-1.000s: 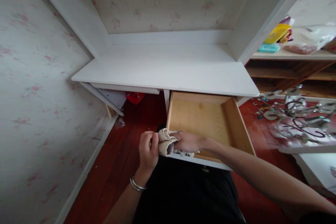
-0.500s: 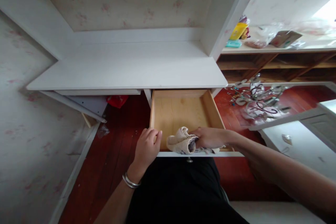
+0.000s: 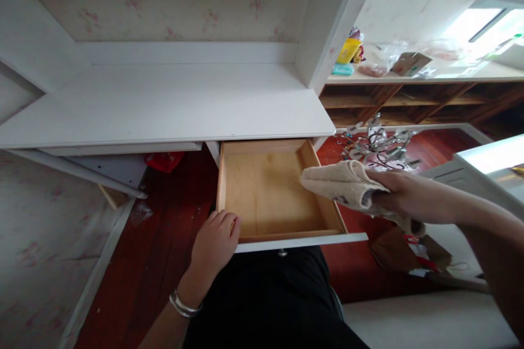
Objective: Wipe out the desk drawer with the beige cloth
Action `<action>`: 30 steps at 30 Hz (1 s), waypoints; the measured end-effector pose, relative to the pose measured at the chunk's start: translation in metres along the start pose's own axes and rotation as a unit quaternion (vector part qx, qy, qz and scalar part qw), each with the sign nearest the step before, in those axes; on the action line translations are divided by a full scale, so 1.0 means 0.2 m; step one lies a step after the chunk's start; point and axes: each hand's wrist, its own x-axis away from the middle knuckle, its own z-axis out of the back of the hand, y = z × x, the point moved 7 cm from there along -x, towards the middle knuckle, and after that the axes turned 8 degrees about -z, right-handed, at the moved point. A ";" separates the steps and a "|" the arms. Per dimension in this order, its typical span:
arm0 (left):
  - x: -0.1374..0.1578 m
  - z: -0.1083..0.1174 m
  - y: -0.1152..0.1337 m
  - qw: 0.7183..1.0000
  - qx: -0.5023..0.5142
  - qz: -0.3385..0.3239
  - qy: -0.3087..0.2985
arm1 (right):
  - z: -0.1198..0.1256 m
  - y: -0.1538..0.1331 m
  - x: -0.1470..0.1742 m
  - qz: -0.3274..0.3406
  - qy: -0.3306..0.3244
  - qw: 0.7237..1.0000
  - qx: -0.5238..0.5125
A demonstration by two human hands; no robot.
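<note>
A wooden drawer (image 3: 270, 191) with a white front is pulled out of a white desk (image 3: 184, 106); nothing lies inside it. My left hand (image 3: 216, 242) is closed over the drawer's near left corner, fingers curled on the side wall. Folded in my right hand (image 3: 405, 193) is a cream cloth (image 3: 339, 180) with dark marks, held up above the drawer's right side. A small round knob (image 3: 282, 252) sticks out from the drawer front, close to my dark clothing.
A chandelier (image 3: 379, 142) lies on the red wooden floor to the right. An open cardboard box (image 3: 395, 251) stands near a white cabinet (image 3: 446, 177). Bags and a small box (image 3: 411, 64) sit on the low shelf unit. A red bag (image 3: 166, 161) is under the desk.
My right hand has lifted the cloth out of the drawer and carried it to the right. My left hand stays on the drawer corner. The view has turned somewhat to the right.
</note>
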 end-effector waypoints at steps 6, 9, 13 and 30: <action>0.01 0.00 -0.01 0.999 0.007 0.035 -0.009 | -0.42 0.03 -0.05 0.010 -0.107 0.986 0.129; 0.01 -0.01 -0.01 0.997 0.017 0.059 -0.041 | -0.58 0.09 -0.11 0.003 -0.080 0.990 0.118; 0.02 -0.03 -0.01 0.992 0.003 0.079 -0.097 | -0.63 0.09 -0.17 0.074 -0.005 0.987 0.141; 0.04 -0.04 -0.03 0.990 -0.037 0.088 -0.101 | -0.36 -0.03 -0.87 0.102 0.241 0.926 0.272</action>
